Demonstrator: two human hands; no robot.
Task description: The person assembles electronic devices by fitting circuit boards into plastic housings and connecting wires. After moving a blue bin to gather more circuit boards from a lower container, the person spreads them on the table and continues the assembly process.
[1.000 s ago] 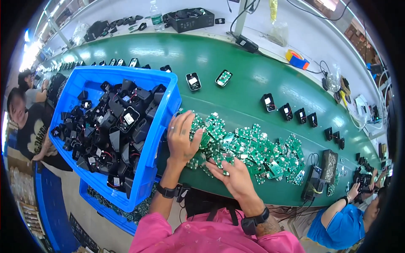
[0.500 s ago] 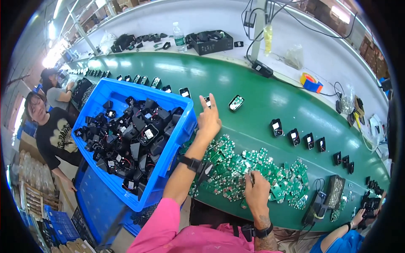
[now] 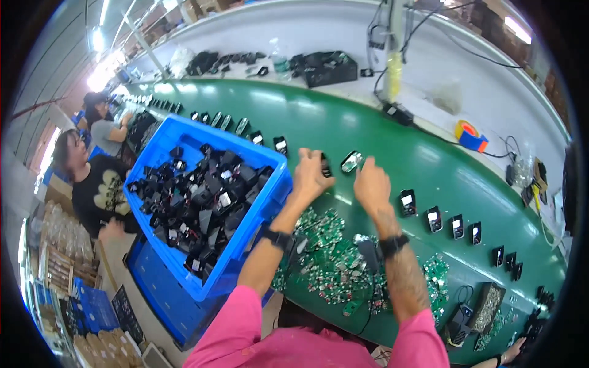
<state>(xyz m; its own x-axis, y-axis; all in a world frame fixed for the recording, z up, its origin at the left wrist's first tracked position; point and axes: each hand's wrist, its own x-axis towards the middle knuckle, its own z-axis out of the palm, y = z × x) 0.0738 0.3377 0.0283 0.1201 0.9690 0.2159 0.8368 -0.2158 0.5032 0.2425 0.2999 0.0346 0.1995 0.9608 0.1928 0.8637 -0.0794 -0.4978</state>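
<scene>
My left hand (image 3: 311, 176) is beside the blue bin's right corner, its fingers closed round the side of a small black plastic housing (image 3: 326, 165) on the green conveyor belt (image 3: 392, 135). Just right of it, a black housing with a green circuit board (image 3: 351, 161) inside lies on the belt. My right hand (image 3: 372, 185) is at that housing's right edge, fingers pinched together; what they hold, if anything, is hidden. Below both hands spreads a heap of green circuit boards (image 3: 331, 257), partly covered by my right forearm.
A blue bin (image 3: 242, 245) full of black housings stands at the left. More black housings (image 3: 434, 219) line the belt on both sides. Tape rolls (image 3: 471, 136) and a black box (image 3: 331, 69) sit on the back ledge. Two people are at the left; another person's hand (image 3: 512, 351) shows lower right.
My right hand has moved up from the board heap to the housing with the board. My left hand's spread fingers have closed round a housing. The whole view has shifted slightly.
</scene>
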